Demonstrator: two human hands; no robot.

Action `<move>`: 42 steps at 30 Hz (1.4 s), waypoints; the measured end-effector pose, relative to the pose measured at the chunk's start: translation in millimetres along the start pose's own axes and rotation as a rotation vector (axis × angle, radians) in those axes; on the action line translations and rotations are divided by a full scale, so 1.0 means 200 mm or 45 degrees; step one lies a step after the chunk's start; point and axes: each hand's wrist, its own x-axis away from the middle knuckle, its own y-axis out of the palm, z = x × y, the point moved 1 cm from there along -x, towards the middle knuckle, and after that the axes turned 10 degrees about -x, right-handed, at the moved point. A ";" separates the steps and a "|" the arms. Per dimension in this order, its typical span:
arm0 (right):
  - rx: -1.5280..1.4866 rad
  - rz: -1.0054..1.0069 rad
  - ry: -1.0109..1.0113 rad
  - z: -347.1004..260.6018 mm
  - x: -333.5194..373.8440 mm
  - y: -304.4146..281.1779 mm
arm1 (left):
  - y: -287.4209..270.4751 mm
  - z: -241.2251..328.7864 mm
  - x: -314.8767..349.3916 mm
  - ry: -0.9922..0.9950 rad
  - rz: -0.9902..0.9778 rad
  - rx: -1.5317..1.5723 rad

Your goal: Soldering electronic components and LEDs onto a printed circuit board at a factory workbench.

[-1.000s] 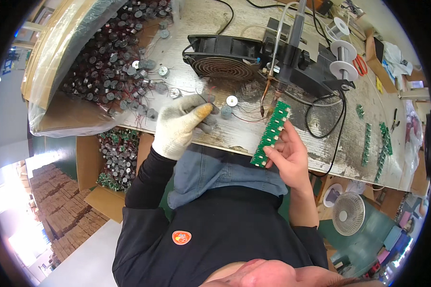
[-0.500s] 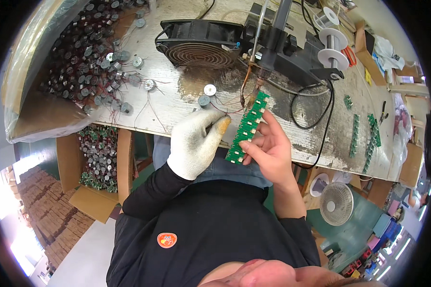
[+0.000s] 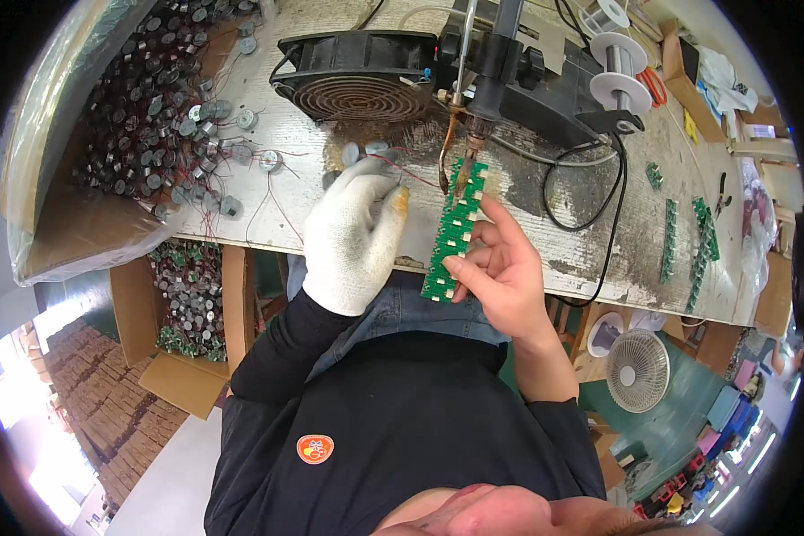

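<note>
My bare right hand (image 3: 502, 263) grips the lower end of a long green circuit board strip (image 3: 456, 228) between thumb and fingers. The strip's upper end lies under the tip of a soldering iron (image 3: 473, 143), beside a thin copper-coloured tube (image 3: 447, 152). My left hand (image 3: 353, 232), in a white glove with a stained thumb, reaches over the bench edge, fingers stretched forward and thumb apart. Its blurred fingertips are at small round motors (image 3: 351, 154), partly covering them. A red wire (image 3: 415, 171) runs from there toward the strip's upper end.
A pile of wired motors (image 3: 165, 116) covers the bench's left side. A black fan (image 3: 357, 80) stands behind my left hand. Solder spools (image 3: 621, 76) and a looping black cable (image 3: 612, 232) are at right, with more green board strips (image 3: 701, 255) and pliers (image 3: 722, 196).
My left hand has moved left and away from the strip, its thumb and fingers parting. The motors beside it have shifted. The strip's upper end is now under the iron tip.
</note>
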 end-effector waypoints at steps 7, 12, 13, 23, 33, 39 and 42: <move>0.002 -0.013 0.023 0.00 -0.01 0.02 | 0.02 0.03 0.06 -0.625 -0.425 0.667; -0.027 -0.010 -0.014 -0.01 0.00 0.02 | 0.01 0.06 0.03 -0.576 -0.463 0.547; -0.039 -0.014 -0.029 0.00 0.00 0.02 | 0.00 0.07 0.03 -0.570 -0.456 0.564; -0.090 -0.003 -0.063 0.00 0.00 0.01 | 0.00 0.09 0.01 -0.530 -0.484 0.593; -0.109 -0.012 -0.081 -0.01 -0.01 0.02 | 0.00 0.10 -0.01 -0.699 -0.542 0.739; -0.087 -0.026 -0.099 -0.03 0.00 0.02 | 0.00 0.11 -0.01 -0.647 -0.528 0.757; -0.085 -0.030 -0.106 -0.02 -0.01 0.01 | 0.01 0.09 0.00 -0.674 -0.524 0.796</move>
